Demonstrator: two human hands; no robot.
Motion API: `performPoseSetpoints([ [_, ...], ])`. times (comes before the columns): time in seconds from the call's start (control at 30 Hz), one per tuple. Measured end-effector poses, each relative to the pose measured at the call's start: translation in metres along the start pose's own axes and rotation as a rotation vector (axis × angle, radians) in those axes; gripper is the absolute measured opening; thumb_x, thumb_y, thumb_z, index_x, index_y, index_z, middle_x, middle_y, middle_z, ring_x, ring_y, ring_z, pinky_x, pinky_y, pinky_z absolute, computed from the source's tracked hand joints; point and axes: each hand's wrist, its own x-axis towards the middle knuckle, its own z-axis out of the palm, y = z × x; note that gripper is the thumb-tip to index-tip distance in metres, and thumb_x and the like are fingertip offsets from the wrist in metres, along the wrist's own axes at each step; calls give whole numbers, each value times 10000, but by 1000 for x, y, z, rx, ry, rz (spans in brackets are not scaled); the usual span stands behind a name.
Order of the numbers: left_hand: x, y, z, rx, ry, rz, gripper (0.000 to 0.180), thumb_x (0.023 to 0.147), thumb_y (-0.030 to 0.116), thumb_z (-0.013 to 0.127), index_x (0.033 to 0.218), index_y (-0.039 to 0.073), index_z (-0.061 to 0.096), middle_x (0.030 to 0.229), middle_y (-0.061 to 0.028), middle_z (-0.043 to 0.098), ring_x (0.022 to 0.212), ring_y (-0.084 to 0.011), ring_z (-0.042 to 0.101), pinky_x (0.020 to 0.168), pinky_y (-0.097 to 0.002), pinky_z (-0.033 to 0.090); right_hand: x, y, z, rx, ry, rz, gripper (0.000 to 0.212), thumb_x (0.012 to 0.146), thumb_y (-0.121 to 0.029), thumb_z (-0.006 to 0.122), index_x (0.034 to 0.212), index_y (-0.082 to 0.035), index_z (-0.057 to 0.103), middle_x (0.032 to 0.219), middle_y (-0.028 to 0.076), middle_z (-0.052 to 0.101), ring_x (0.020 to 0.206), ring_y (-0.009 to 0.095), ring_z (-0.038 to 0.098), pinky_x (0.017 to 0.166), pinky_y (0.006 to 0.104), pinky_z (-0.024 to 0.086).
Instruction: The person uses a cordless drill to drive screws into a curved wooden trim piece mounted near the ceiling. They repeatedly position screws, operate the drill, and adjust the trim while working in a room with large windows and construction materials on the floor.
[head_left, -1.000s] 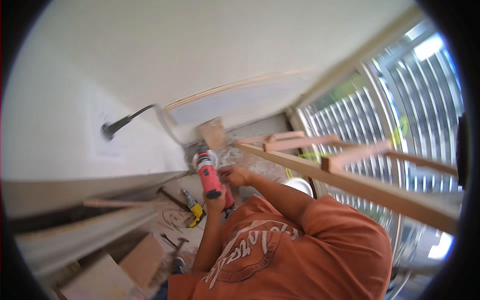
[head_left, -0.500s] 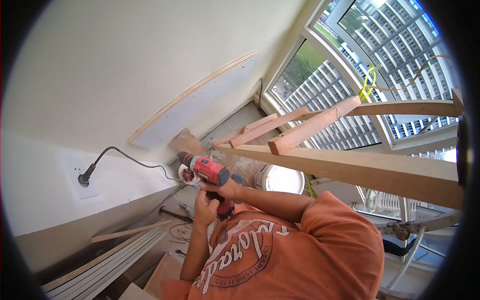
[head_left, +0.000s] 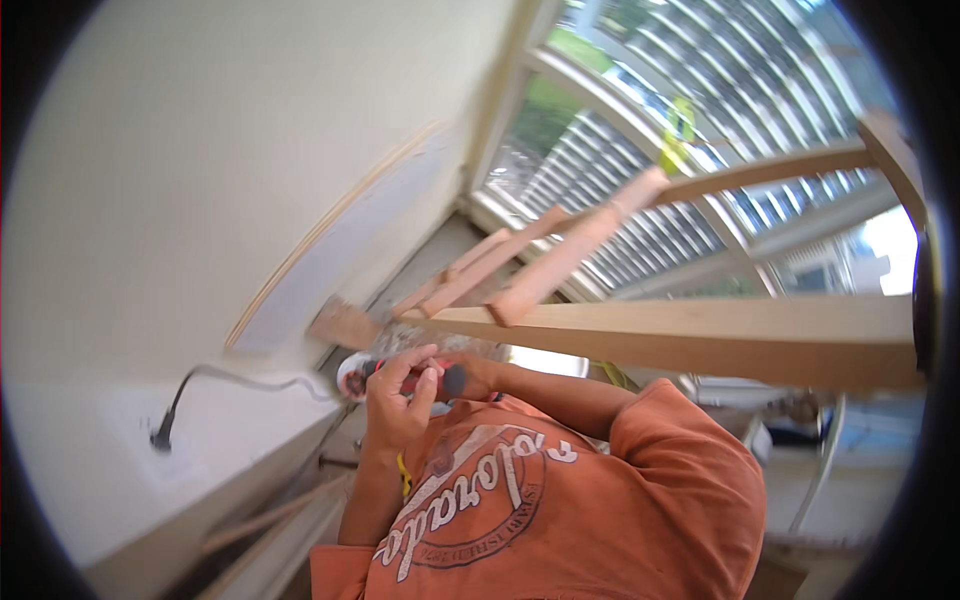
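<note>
In front of my chest, my right hand (head_left: 474,374) grips a red and black cordless drill (head_left: 454,380). The drill is smeared by motion and mostly covered by my hands. My left hand (head_left: 398,405) is raised against the drill, its fingers curled and thumb and fingertips close together. Whether a small part sits in that pinch is hidden by the blur. Just beyond the left hand is a white and reddish round thing (head_left: 352,377), perhaps a roll or tub. A yellow strip (head_left: 404,474) shows beside my left wrist.
A long wooden beam (head_left: 680,338) crosses to my right, with shorter wooden battens (head_left: 580,250) over it. A black plug and cord (head_left: 163,437) hang from the wall at left. A plywood-edged panel (head_left: 330,250) leans on the wall; windows (head_left: 600,140) lie beyond.
My view has shifted, and the scene is blurred. The drill has turned, so less of its red body shows. My left hand has risen from beside the handle to the drill's upper part.
</note>
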Motion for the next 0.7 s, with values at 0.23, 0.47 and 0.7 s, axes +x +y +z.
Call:
performPoseSetpoints([
  [0.23, 45, 1, 9, -53, -233, 73, 239, 851, 5, 574, 1078, -26, 642, 803, -108, 669, 736, -175, 644, 723, -296, 511, -77, 38, 17, -261, 87, 349, 406, 742, -288, 736, 1053, -50, 624, 1013, 195, 649, 933, 359, 616, 824, 433, 488],
  [0.47, 70, 63, 35, 56, -435, 590, 414, 848, 165, 661, 1196, -35, 558, 1153, -201, 586, 1091, -346, 554, 952, -424, 433, -136, 35, 65, -157, 580, 509, 258, 657, -162, 631, 867, -16, 660, 811, 217, 666, 769, 369, 634, 690, 446, 491],
  [0.7, 78, 89, 101, 45, -520, 701, 785, 811, 359, 766, 1383, -1, 367, 1347, -192, 432, 1233, -309, 454, 1024, -442, 381, -203, -14, 113, 47, 887, 679, 370, 625, -59, 637, 988, -100, 698, 941, 170, 695, 881, 319, 650, 782, 399, 511],
])
